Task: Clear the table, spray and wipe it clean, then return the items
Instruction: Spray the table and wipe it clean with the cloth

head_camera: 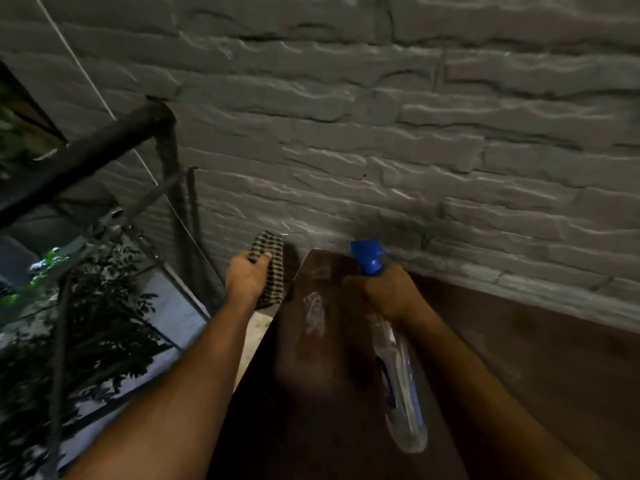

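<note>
Both bare forearms come up from the bottom edge, closest to the camera, and reach forward over a dark brown wooden table (519,358). On the far left, behind a dark metal railing (79,161), green leaves of a plant (104,323) are visible, lower than the table. Next comes the left hand (247,280), which is closed around a checked cloth (272,268); the thumb lies across the upper part of the cloth, and the cloth hangs just past the left end of the table, near the wall. To the right of it, on the narrow end of the table top, there are some pale wet-looking patches (314,315). Further right, the right hand (389,292) is gripping the neck of a clear spray bottle (401,382). Its blue nozzle (369,256) points away toward the grey stone wall (381,116), and the transparent body of the bottle slopes back under the right forearm, above the table.
</note>
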Demonstrator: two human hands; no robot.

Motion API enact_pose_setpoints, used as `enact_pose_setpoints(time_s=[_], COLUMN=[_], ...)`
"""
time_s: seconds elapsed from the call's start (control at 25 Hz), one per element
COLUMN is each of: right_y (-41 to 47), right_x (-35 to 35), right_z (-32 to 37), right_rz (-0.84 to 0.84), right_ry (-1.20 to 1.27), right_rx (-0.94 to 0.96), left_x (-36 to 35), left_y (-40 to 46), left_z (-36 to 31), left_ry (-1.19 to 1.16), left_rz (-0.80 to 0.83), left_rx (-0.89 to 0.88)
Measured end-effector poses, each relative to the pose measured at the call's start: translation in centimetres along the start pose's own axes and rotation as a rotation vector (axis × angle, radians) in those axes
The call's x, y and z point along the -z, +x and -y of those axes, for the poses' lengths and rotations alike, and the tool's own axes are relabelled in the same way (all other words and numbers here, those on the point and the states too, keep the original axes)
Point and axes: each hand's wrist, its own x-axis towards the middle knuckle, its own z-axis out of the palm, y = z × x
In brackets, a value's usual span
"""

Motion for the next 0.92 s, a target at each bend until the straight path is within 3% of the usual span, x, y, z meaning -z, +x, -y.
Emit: enact_pose_setpoints(time_s=[0.24, 0.44, 0.56, 0.72, 0.8, 0.92], right_y=[3.4, 1.6, 1.5, 1.1, 1.0, 1.9], right_x=[0.5, 2.1, 1.9, 1.9, 2.0, 1.8], right_z=[-1.1, -3.5, -3.7, -3.7, -3.9, -4.0], right_rz=[-0.044, 0.027, 0.078, 0.109, 0.121, 0.119], right_ry=[-0.055, 0.111, 0.221, 0.276, 0.265, 0.242], right_rx=[-0.023, -0.075, -0.116, -0.112, -0.104, -0.083], left_x=[-3.6, -9.9, -14.0, -13.6, -13.2, -15.6], left_y=[5.2, 4.7, 2.6, 0.1, 2.0, 4.3], left_z=[0.5, 0.1, 1.0, 5.3, 4.6, 0.5], left_ry=[0.089, 0.386, 0.588, 0.776, 0.72, 0.622], left_rz=[-0.016, 0.028, 0.187, 0.262, 0.264, 0.134], left_rx=[-0.066, -0.373, -0.586, -0.845, -0.769, -0.52])
